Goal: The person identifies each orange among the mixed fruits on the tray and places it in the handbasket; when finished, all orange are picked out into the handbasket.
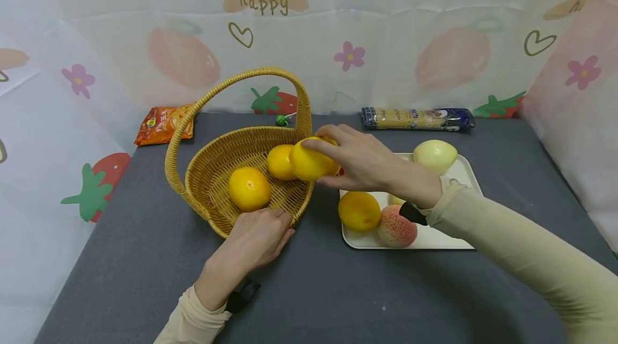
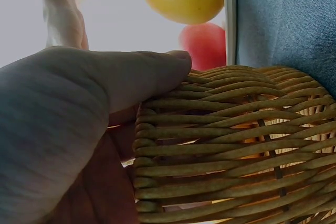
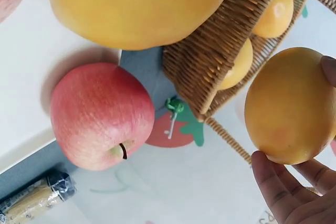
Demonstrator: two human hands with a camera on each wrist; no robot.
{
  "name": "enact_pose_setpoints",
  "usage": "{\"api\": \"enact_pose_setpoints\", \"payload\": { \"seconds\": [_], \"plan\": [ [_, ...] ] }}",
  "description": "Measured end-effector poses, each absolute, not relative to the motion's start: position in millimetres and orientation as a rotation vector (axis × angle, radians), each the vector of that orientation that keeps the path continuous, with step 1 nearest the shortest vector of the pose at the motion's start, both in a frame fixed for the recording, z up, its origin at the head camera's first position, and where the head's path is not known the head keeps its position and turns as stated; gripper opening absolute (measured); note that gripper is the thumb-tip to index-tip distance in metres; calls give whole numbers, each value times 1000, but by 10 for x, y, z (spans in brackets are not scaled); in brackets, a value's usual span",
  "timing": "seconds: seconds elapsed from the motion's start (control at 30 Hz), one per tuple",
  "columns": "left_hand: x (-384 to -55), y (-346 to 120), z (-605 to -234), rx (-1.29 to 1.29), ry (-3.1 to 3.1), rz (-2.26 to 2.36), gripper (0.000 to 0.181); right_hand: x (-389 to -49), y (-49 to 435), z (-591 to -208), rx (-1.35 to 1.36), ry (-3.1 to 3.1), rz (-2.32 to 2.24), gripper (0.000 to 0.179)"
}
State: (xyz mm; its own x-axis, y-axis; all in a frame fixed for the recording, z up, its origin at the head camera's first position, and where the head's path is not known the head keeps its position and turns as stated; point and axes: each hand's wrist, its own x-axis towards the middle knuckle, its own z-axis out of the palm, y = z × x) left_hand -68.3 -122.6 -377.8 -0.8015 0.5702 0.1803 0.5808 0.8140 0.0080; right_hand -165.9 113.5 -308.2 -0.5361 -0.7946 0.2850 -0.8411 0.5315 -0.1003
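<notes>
My right hand [image 1: 362,159] holds an orange [image 1: 310,160] between thumb and fingers, over the right rim of the wicker basket [image 1: 212,159]. Inside the basket lie two more oranges, one near the middle [image 1: 249,189] and one farther right [image 1: 280,162], partly covered by the held one. With its thumb on the outside, my left hand [image 1: 258,234] grips the basket's near rim; the left wrist view shows the thumb [image 2: 152,74] on the weave. A red apple [image 3: 102,116] sits at the tray's edge, mostly hidden behind my right hand in the head view.
Right of the basket, a white tray [image 1: 434,241] bears an orange [image 1: 359,211], a pink peach [image 1: 397,226] and a pale yellow-green fruit [image 1: 434,156]. Along the back lie an orange snack packet [image 1: 161,125], a green lollipop [image 1: 282,120] and a pack of noodles [image 1: 417,118]. The basket's tall handle [image 1: 241,77] arches up.
</notes>
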Motion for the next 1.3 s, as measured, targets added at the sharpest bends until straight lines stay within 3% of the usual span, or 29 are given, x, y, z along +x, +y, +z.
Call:
{"api": "enact_pose_setpoints", "payload": {
  "seconds": [1.3],
  "plan": [
    [-679,-1219,-3766,-903,-2845,-99,20,-1689,772,-3233,1544,-2542,212,56]
  ]
}}
